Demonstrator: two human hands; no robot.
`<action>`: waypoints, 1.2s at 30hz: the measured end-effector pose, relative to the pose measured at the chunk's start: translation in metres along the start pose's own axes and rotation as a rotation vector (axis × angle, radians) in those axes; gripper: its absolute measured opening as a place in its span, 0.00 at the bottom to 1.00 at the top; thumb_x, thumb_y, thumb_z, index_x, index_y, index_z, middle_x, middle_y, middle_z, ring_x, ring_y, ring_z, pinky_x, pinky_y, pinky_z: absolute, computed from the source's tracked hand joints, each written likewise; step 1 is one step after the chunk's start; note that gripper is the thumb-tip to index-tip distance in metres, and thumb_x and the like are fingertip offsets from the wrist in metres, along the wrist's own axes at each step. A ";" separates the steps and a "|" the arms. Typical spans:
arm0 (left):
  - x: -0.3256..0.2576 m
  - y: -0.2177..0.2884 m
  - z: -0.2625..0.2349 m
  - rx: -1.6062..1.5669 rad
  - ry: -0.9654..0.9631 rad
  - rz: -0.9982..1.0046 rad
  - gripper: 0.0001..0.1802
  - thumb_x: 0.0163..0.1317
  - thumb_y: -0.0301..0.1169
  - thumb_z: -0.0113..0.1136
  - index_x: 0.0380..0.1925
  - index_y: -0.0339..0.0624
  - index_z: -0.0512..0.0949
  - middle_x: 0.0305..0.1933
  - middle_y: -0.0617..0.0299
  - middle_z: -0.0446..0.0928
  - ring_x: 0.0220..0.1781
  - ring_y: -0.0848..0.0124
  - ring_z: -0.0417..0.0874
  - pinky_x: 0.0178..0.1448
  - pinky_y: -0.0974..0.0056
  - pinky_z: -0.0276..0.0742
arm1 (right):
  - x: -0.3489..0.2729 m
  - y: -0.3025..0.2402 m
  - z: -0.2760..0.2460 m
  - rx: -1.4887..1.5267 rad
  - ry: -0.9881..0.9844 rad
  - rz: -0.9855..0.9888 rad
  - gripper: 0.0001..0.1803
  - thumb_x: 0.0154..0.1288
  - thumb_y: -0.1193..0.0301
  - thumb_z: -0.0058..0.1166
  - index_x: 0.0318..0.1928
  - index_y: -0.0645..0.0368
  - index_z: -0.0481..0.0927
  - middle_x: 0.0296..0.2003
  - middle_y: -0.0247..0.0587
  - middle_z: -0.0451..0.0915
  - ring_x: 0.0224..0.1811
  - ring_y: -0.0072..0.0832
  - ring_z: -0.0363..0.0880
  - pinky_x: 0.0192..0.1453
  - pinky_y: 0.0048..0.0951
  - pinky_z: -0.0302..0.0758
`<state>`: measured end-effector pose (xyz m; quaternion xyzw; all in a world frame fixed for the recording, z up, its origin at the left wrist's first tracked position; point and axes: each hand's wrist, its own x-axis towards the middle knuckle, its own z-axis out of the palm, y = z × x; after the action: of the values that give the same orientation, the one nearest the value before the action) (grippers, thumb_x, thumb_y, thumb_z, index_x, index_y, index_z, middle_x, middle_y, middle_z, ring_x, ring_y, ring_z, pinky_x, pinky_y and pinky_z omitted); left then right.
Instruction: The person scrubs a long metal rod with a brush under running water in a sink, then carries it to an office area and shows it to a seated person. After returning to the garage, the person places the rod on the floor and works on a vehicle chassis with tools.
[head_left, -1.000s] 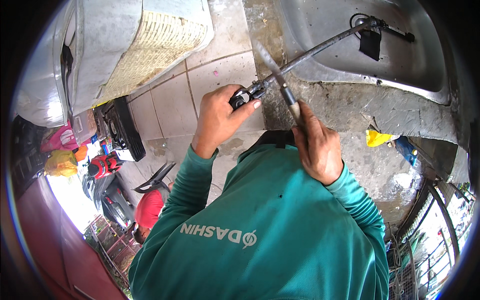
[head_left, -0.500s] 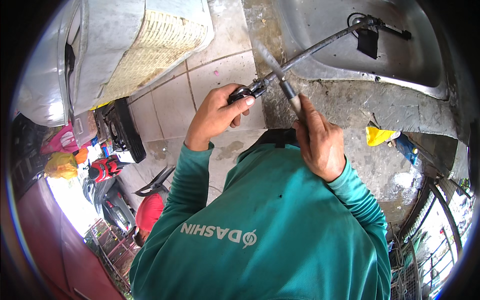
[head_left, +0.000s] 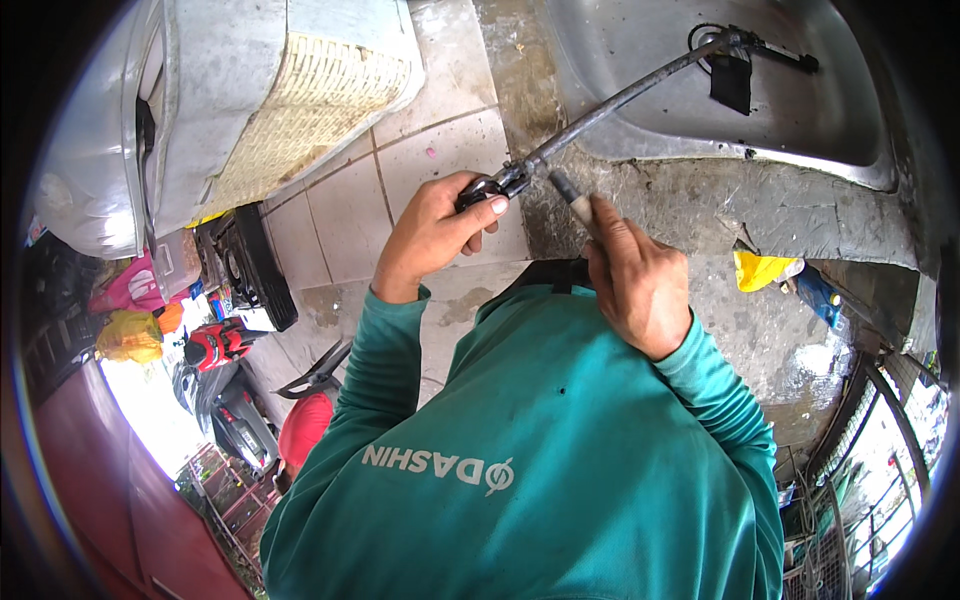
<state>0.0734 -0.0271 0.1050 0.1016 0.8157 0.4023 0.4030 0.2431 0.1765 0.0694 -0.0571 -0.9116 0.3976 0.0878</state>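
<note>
My left hand (head_left: 432, 232) is closed round a black, shiny fitting (head_left: 508, 180) at the near end of a long grey metal tube (head_left: 640, 92). The tube slants up to the right over the steel sink (head_left: 640, 140). At its far end, in the basin, are a black fitting (head_left: 745, 40), a looped cable and a dark flat flap (head_left: 732, 85). My right hand (head_left: 640, 280) grips a tool with a pale handle (head_left: 582, 208) and dark collar (head_left: 563, 184). Its collar end is just below the tube, apart from it; no blade shows beyond the collar.
A bulky white casing with a woven panel (head_left: 320, 90) stands at the left on the tiles. Below it are a black case (head_left: 262, 265), bags and a red-and-black machine (head_left: 215, 345). A person's red head covering (head_left: 303, 428) shows behind my left arm. Right: a yellow packet (head_left: 765, 270), wire racks.
The tool in my right hand has tilted; the blurred long grey blade that crossed the tube no longer shows. My left hand and the tube have barely moved.
</note>
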 end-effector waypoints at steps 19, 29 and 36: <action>0.005 -0.006 0.000 -0.011 -0.042 0.024 0.20 0.69 0.44 0.65 0.41 0.34 0.79 0.27 0.62 0.80 0.23 0.76 0.78 0.25 0.68 0.73 | 0.000 -0.002 0.005 -0.003 0.012 0.046 0.29 0.63 0.74 0.61 0.65 0.65 0.74 0.34 0.50 0.83 0.30 0.47 0.84 0.35 0.42 0.81; 0.007 -0.011 -0.008 -0.211 -0.182 -0.053 0.28 0.72 0.49 0.58 0.51 0.30 0.77 0.32 0.56 0.81 0.24 0.74 0.79 0.28 0.69 0.74 | -0.004 0.008 0.016 -0.091 -0.188 0.103 0.28 0.64 0.76 0.60 0.64 0.66 0.73 0.35 0.54 0.83 0.32 0.50 0.85 0.36 0.45 0.81; 0.008 -0.014 -0.003 -0.297 -0.153 0.005 0.25 0.70 0.43 0.62 0.54 0.30 0.77 0.33 0.57 0.81 0.27 0.75 0.80 0.30 0.69 0.76 | -0.002 0.005 0.012 -0.020 -0.167 0.119 0.26 0.65 0.75 0.60 0.63 0.65 0.75 0.38 0.56 0.84 0.36 0.51 0.86 0.40 0.44 0.82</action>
<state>0.0682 -0.0348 0.0913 0.0732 0.7141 0.5103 0.4736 0.2430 0.1707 0.0578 -0.0786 -0.9147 0.3963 -0.0129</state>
